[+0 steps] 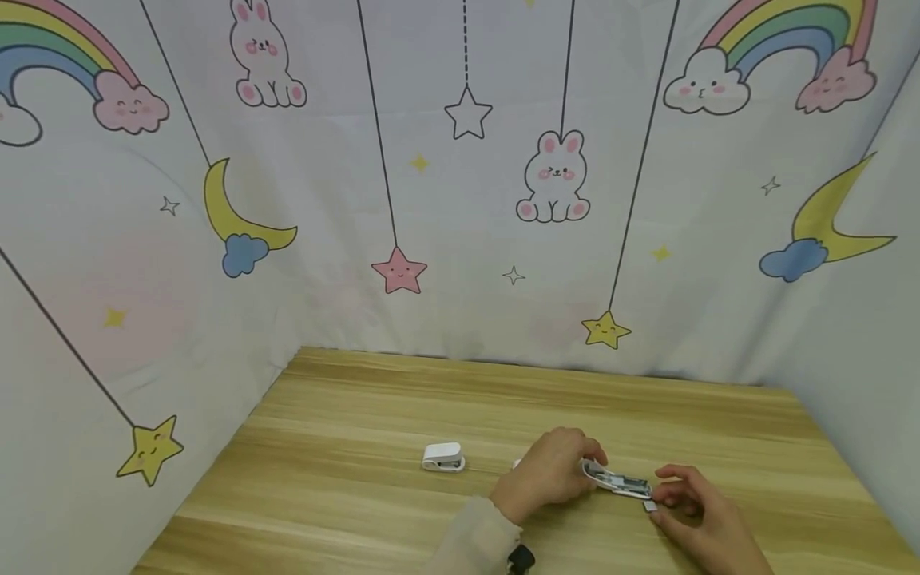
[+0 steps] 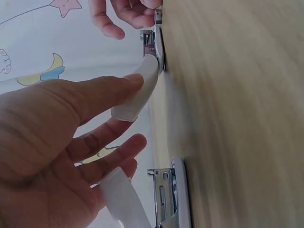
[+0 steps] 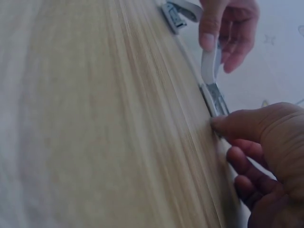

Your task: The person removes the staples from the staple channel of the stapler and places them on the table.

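A small white stapler (image 1: 620,481) lies on the wooden table with its top swung up, baring the metal staple channel. My left hand (image 1: 557,471) pinches the stapler's white top cover (image 2: 140,90) between thumb and fingers. At the stapler's other end is my right hand (image 1: 700,511), its thumb and fingers drawn together around a short grey strip of staples (image 1: 650,505). The strip sits right beside the stapler's end. In the right wrist view the right thumb covers part of that end.
Another white stapler (image 1: 443,458) stands on the table (image 1: 345,495) to the left. A white thing (image 1: 516,463) peeks out from behind the left wrist. A curtain (image 1: 467,200) printed with rabbits and stars surrounds the table's back and sides.
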### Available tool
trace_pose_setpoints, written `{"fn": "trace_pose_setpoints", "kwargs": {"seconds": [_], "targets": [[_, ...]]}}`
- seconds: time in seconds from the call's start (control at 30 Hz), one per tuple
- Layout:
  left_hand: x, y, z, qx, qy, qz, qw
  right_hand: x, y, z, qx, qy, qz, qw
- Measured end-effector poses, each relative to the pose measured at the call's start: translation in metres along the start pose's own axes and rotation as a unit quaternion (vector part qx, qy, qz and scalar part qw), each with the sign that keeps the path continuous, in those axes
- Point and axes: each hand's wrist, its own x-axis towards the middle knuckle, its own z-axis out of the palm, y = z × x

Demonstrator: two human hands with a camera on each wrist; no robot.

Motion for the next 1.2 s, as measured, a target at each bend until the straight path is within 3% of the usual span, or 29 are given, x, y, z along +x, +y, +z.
{"fn": "trace_pose_setpoints", "kwargs": {"seconds": [0.2, 0.33, 0.47, 0.7, 0.83, 1.2], "targets": [[-0.003, -0.002, -0.004, -0.008, -0.011, -0.019, 0.9997, 0.001, 0.002, 0.002, 0.003, 0.009, -0.011, 0.9999], [-0.011, -0.011, -0.010, -0.026, -0.020, -0.035, 0.9988, 0.002, 0.002, 0.005, 0.000, 0.017, -0.011, 0.9998], [-0.024, -0.025, -0.019, -0.028, -0.026, -0.022, 0.9990, 0.003, 0.000, 0.006, -0.010, 0.027, -0.010, 0.9995], [-0.046, -0.043, -0.035, -0.028, -0.021, -0.020, 0.9992, 0.009, -0.016, 0.005, -0.034, 0.062, -0.052, 0.9962], [-0.050, -0.049, -0.041, -0.018, -0.022, -0.018, 0.9994, 0.016, -0.029, 0.011, -0.038, 0.073, -0.080, 0.9934], [-0.051, -0.056, -0.038, -0.027, -0.029, 0.021, 0.9990, 0.050, -0.065, 0.048, -0.018, 0.012, -0.153, 0.9880]]}}
